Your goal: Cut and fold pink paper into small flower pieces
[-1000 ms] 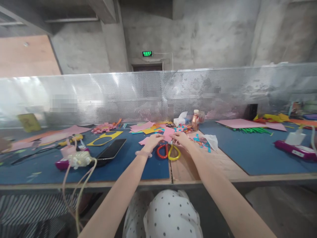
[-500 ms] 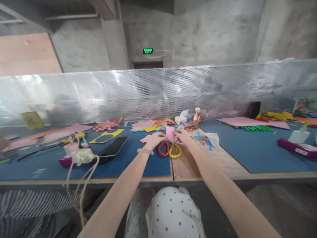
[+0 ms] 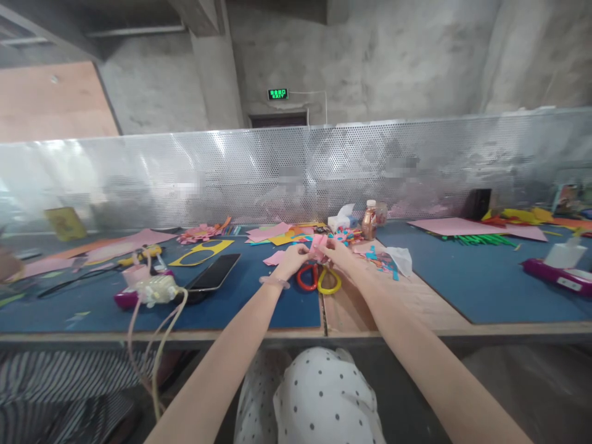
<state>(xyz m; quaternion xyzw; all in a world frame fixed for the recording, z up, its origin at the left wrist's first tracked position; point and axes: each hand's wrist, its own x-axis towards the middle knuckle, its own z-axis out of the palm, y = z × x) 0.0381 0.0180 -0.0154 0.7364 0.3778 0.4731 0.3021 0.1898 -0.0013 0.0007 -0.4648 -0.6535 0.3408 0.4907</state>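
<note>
Both my hands meet over the middle of the workbench, pinching a small pink paper piece (image 3: 317,244) between them. My left hand (image 3: 294,259) grips its left side with closed fingers, a bracelet on the wrist. My right hand (image 3: 339,254) pinches the right side. Directly under the hands lie scissors (image 3: 319,279) with one red and one yellow handle loop, on the seam between the blue mat (image 3: 259,308) and bare wood. More pink scraps (image 3: 274,258) lie just left of my left hand.
A black phone (image 3: 214,273) and a purple and white glue gun (image 3: 150,290) with trailing cords lie left. Coloured paper, a tissue box (image 3: 340,219) and a glitter bottle (image 3: 369,220) sit behind. A perforated metal screen (image 3: 296,172) backs the bench. Another purple tool (image 3: 555,271) lies right.
The pink paper looked flat and larger a second ago; now it is bunched smaller between my fingertips, and both hands sit slightly closer together.
</note>
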